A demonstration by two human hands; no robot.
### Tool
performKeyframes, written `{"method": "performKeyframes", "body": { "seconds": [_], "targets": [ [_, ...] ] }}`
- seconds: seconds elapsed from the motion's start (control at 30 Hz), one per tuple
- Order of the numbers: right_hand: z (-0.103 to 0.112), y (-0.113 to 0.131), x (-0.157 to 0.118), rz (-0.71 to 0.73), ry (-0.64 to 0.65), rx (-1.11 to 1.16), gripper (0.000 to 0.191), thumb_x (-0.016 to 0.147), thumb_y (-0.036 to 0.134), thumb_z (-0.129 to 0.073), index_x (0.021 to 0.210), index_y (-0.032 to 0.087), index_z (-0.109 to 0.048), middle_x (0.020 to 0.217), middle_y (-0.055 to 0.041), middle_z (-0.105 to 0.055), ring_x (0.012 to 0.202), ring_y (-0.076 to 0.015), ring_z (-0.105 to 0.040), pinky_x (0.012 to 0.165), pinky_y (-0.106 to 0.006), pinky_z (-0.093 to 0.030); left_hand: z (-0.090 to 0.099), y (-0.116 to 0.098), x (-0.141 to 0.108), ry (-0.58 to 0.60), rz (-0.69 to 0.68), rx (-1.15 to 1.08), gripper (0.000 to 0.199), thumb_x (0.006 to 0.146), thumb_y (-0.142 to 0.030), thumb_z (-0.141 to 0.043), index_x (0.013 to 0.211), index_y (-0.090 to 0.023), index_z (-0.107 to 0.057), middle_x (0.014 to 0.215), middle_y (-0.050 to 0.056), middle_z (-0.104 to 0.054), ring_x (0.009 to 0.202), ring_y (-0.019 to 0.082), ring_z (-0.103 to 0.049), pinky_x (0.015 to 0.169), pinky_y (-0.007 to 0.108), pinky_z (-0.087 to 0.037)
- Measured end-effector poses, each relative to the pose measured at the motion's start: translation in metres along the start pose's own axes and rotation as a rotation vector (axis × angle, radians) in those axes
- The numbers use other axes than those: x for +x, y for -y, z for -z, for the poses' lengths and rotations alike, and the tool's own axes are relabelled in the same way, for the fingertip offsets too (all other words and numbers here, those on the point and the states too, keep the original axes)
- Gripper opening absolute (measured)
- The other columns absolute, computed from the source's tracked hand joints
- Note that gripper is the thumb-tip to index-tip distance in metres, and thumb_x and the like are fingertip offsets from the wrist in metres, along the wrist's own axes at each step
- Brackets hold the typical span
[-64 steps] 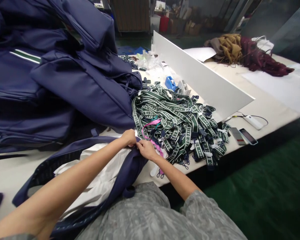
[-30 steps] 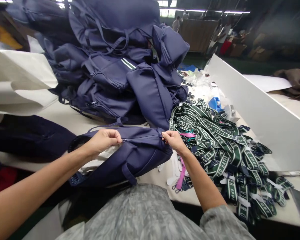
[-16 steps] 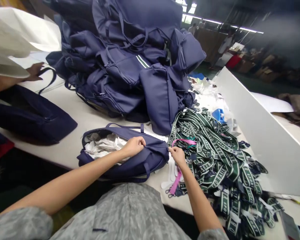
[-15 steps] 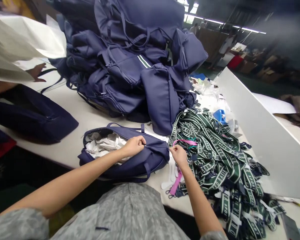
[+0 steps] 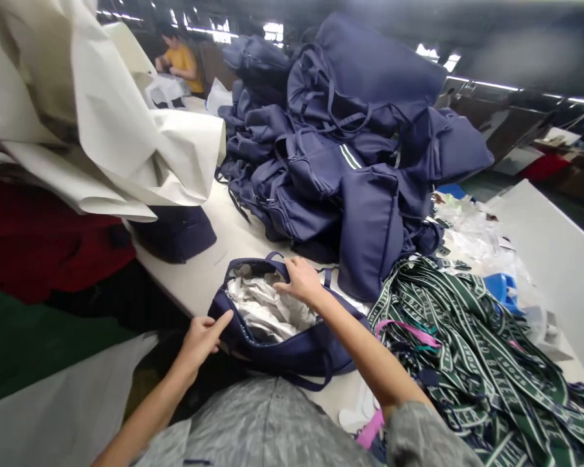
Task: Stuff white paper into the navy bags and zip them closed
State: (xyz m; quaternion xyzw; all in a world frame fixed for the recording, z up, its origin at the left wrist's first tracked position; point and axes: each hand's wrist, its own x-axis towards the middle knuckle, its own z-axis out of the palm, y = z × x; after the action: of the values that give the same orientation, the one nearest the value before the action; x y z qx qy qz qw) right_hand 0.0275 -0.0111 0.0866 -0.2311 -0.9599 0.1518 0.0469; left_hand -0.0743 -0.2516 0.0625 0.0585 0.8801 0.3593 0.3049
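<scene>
A navy duffel-shaped bag [image 5: 282, 353] lies on the table in front of me, its top unzipped. Crumpled white paper [image 5: 267, 305] fills the opening. My right hand [image 5: 302, 280] reaches across the bag and grips the far rim, fingers over the edge and thumb on the inner side. At the bag's left end is my left hand [image 5: 204, 337], its index finger stretched against the bag's side and the other fingers loosely bent. The bag's carry handles hang by its near and far sides.
Navy bags [image 5: 316, 168] are heaped behind. Green printed straps [image 5: 472, 337] pile up on the right, near a blue dispenser [image 5: 503, 292] and a white board [image 5: 540, 240]. At left, large cream sheets [image 5: 121, 123] hide a person in red. A person in yellow [image 5: 182, 65] sits farther back.
My hands have left the zip end and moved to the bag's left part. The bag opening is wider, showing more paper. The cream sheets now cover more of the left side.
</scene>
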Motion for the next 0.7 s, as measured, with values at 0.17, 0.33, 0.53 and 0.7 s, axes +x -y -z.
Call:
{"method": "performKeyframes", "body": {
  "seconds": [0.17, 0.33, 0.53, 0.7],
  "targets": [
    [-0.028, 0.017, 0.017, 0.119, 0.017, -0.134, 0.026, 0.093, 0.035, -0.053, 0.112, 0.019, -0.062, 0.105, -0.0114, -0.061, 0.098, -0.0249, -0.055, 0.081, -0.034, -0.043, -0.021, -0.013, -0.015, 0.198, 0.174, -0.214, 0.061, 0.070, -0.073, -0.059, 0.092, -0.019, -0.042, 0.063, -0.002, -0.053, 0.047, 0.015, -0.054, 0.043, 0.027, -0.046],
    [-0.020, 0.020, -0.034, 0.307, 0.042, 0.021, 0.033, 0.085, 0.015, -0.052, 0.115, 0.021, -0.065, 0.098, -0.0064, -0.066, 0.092, -0.0209, -0.059, 0.078, -0.028, -0.046, -0.023, -0.019, -0.013, 0.173, 0.108, -0.038, 0.042, 0.083, -0.038, -0.054, 0.112, -0.011, -0.039, 0.095, 0.018, -0.065, 0.069, 0.027, -0.069, 0.056, 0.036, -0.055],
    [-0.001, 0.008, -0.111, 0.281, -0.228, 0.064, 0.052, 0.079, 0.009, -0.047, 0.129, 0.018, -0.060, 0.097, -0.0090, -0.067, 0.085, -0.0224, -0.061, 0.081, -0.036, -0.052, -0.046, -0.024, -0.016, -0.083, -0.278, 0.014, 0.036, 0.092, -0.029, -0.041, 0.122, -0.008, -0.043, 0.110, 0.022, -0.067, 0.108, 0.031, -0.064, 0.090, 0.037, -0.050],
    [-0.038, 0.000, -0.130, 0.274, -0.308, 0.011, 0.063, 0.068, 0.001, -0.040, 0.125, 0.015, -0.063, 0.093, -0.0104, -0.069, 0.081, -0.0226, -0.062, 0.078, -0.037, -0.055, -0.076, -0.026, -0.014, 0.113, -0.276, 0.298, 0.037, 0.095, -0.026, -0.035, 0.122, -0.002, -0.041, 0.097, 0.026, -0.069, 0.095, 0.035, -0.069, 0.076, 0.039, -0.050]
  ]
}}
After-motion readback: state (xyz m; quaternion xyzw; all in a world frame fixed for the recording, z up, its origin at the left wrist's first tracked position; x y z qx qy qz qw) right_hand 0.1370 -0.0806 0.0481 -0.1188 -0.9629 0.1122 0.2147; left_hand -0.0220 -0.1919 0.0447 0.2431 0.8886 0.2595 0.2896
